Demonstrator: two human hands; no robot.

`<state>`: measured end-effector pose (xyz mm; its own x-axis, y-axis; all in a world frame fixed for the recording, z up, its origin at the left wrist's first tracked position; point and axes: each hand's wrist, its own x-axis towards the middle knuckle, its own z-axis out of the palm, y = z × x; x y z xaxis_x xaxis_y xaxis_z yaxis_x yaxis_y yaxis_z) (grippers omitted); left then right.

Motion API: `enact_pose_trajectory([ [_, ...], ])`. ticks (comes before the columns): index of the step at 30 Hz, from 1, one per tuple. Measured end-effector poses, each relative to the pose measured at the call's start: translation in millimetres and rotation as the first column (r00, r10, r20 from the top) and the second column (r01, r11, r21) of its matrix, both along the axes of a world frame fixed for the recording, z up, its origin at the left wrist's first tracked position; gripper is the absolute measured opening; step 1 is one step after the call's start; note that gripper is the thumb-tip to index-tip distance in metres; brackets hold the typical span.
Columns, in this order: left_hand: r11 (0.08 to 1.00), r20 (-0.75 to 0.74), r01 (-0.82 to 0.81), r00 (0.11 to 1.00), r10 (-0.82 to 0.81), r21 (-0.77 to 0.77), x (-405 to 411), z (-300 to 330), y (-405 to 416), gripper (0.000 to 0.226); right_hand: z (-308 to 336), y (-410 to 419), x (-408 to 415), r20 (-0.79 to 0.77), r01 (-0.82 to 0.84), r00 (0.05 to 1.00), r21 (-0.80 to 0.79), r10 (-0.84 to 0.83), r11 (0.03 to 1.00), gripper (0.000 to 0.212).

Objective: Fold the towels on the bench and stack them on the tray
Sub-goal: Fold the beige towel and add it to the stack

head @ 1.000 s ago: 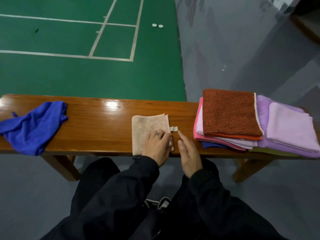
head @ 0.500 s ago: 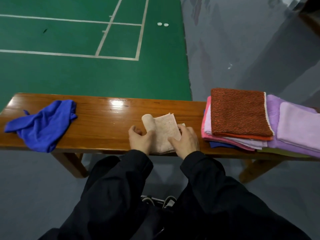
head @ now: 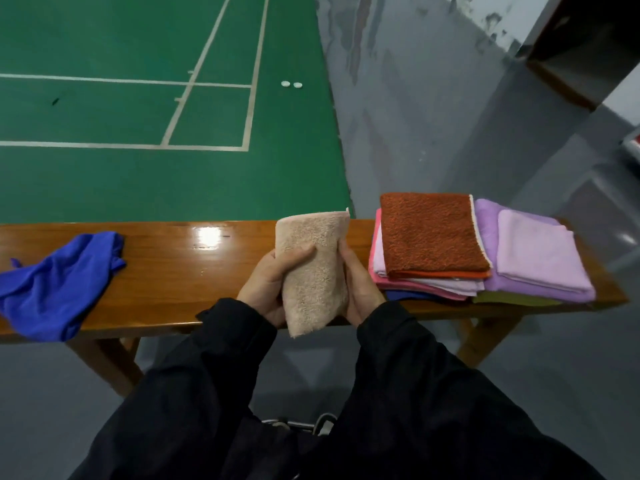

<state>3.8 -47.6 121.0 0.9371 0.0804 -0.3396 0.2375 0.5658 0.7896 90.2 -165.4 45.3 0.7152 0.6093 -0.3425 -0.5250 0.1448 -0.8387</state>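
Beside a green court point(head: 138, 181), both hands hold a folded beige towel point(head: 313, 268) upright above the wooden bench point(head: 194, 271): left hand point(head: 268, 289) with thumb curled across it, right hand point(head: 360, 289) gripping its other edge. Folded towels point(head: 433, 244) are stacked right; a crumpled blue towel point(head: 59, 282) lies left.

A green court floor point(head: 138, 181) with white lines point(head: 121, 145) stretches beyond the fingers; grey floor point(head: 433, 126) lies to their right; two small white discs point(head: 291, 84) sit far ahead; light glares off the glossy wooden bench point(head: 194, 268).
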Motion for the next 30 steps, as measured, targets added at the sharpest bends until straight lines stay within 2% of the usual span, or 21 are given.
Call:
enact_pose_trajectory([
  [3,0.968,-0.019,-0.026,1.000,0.022,-0.248,0,10,11,0.053,26,-17,1,0.007,0.039,0.999,-0.004,-0.039,0.999,0.071],
  [6,0.949,-0.044,0.000,0.999,-0.014,-0.314,0,1,2,0.047,42,-43,4,0.087,0.183,0.981,-0.074,-0.176,0.980,0.037],
  [8,0.975,-0.058,0.047,0.996,-0.061,-0.218,3,-7,-16,0.041,52,-64,8,0.174,0.245,0.959,-0.112,-0.224,0.963,0.024],
  [10,0.998,-0.077,0.045,0.996,-0.042,0.040,18,-13,-33,0.036,59,-89,17,0.314,0.335,0.912,-0.200,-0.264,0.921,0.021],
  [12,0.914,-0.001,0.048,0.999,-0.052,0.402,42,-7,-54,0.030,71,-117,28,0.469,0.443,0.839,-0.291,-0.277,0.848,0.026],
  [14,0.770,0.081,0.036,0.990,-0.113,0.637,70,3,-81,0.029,84,-147,41,0.566,0.547,0.773,-0.363,-0.288,0.754,0.031],
  [17,0.725,0.117,0.064,0.974,-0.196,0.686,114,12,-127,0.044,103,-198,68,0.654,0.677,0.674,-0.362,-0.342,0.641,0.026],
  [21,0.790,0.187,0.095,0.948,-0.258,0.606,167,18,-184,0.061,125,-256,108,0.643,0.748,0.631,-0.354,-0.435,0.561,0.020],
  [23,0.745,0.156,0.108,0.949,-0.275,0.659,188,14,-205,0.078,124,-277,129,0.674,0.765,0.622,-0.413,-0.399,0.494,0.022],
  [24,0.645,0.112,0.096,0.955,-0.274,0.758,195,7,-213,0.086,121,-284,136,0.687,0.759,0.634,-0.466,-0.355,0.455,0.028],
  [25,0.467,0.073,0.071,0.956,-0.284,0.881,199,-2,-219,0.088,114,-290,141,0.687,0.737,0.665,-0.537,-0.294,0.411,0.040],
  [26,0.247,0.056,0.023,0.949,-0.310,0.969,198,-11,-224,0.082,107,-294,141,0.694,0.719,0.686,-0.598,-0.220,0.354,0.060],
  [27,0.053,0.046,-0.029,0.927,-0.371,0.998,197,-18,-228,0.071,97,-297,141,0.718,0.718,0.681,-0.617,-0.143,0.322,0.074],
  [28,-0.087,0.012,-0.057,0.893,-0.449,0.995,196,-24,-231,0.059,90,-297,140,0.742,0.717,0.669,-0.631,-0.038,0.296,0.075],
  [29,-0.176,-0.032,-0.068,0.858,-0.513,0.982,194,-26,-233,0.050,79,-297,140,0.756,0.711,0.643,-0.648,0.123,0.274,0.066],
  [30,-0.221,-0.064,-0.071,0.832,-0.551,0.973,194,-29,-234,0.045,73,-294,137,0.716,0.688,0.630,-0.694,0.301,0.211,0.053],
])
